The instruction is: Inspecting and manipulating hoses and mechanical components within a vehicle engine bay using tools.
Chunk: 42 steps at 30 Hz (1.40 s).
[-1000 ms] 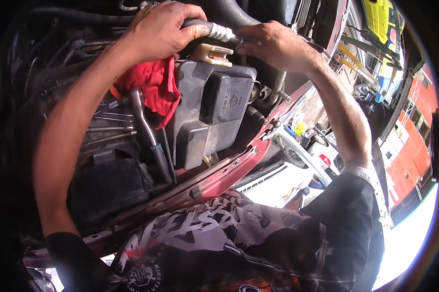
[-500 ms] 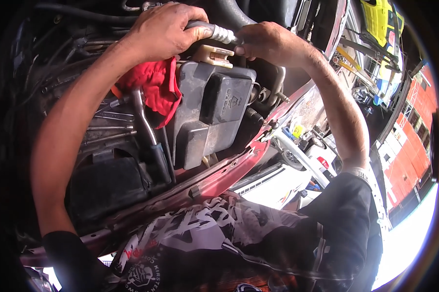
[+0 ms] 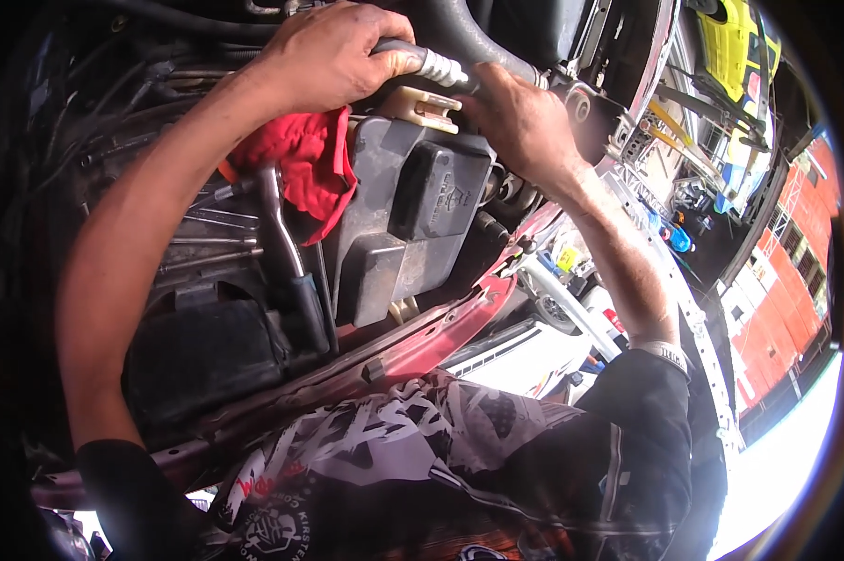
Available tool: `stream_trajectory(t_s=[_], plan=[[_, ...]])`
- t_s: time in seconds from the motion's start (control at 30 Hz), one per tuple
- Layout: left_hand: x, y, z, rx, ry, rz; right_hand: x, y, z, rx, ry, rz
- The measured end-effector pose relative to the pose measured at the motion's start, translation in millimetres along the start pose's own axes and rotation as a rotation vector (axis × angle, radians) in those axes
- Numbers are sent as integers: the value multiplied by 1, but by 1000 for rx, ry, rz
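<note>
A dark hose (image 3: 396,45) with a ribbed silver crimped fitting (image 3: 443,69) spans the gap between my two hands over the engine bay. My left hand (image 3: 342,58) is closed around the hose, its thumb lying along it beside the fitting. On the other side, my right hand (image 3: 526,122) has its fingers curled at the fitting's far end. Its fingertips are partly hidden, as is whatever joins there. Just below the fitting a cream plastic bracket (image 3: 424,109) sits on top of a black plastic box (image 3: 440,192).
A red cloth (image 3: 310,164) lies below my left wrist, next to a long-handled metal tool (image 3: 286,234) with a dark blue grip. Several wrenches (image 3: 211,222) rest left of it. The red body edge (image 3: 440,341) runs along the near side. A thick grey hose (image 3: 473,37) curves behind.
My right hand has turned, its wrist and forearm swinging inward to the left. The fitting and my left hand have shifted slightly to the right. My left hand keeps its grip.
</note>
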<state>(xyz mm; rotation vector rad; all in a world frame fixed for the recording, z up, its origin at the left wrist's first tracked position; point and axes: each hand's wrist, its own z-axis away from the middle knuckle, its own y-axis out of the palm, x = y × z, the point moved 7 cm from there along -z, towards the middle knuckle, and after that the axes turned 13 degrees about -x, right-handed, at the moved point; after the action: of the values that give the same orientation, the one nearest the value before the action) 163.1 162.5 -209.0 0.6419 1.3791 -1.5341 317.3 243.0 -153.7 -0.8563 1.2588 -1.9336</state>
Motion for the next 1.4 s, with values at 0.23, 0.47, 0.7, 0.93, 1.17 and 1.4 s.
stream_trajectory(t_s=[0.23, 0.47, 0.7, 0.93, 1.17, 1.4], plan=[[3, 2, 6, -163, 173, 46, 5, 7, -51, 729, -10, -125], [5, 4, 4, -112, 139, 66, 4, 20, -39, 758, 64, -238], [5, 3, 5, -110, 146, 62, 0, 19, -28, 249, 172, -37], [3, 1, 8, -111, 141, 3, 11, 16, -17, -12, 156, 199], [3, 1, 7, -148, 162, 12, 13, 6, -18, 89, 174, 147], [2, -5, 6, -174, 242, 47, 24, -63, -4, -116, 164, -84]])
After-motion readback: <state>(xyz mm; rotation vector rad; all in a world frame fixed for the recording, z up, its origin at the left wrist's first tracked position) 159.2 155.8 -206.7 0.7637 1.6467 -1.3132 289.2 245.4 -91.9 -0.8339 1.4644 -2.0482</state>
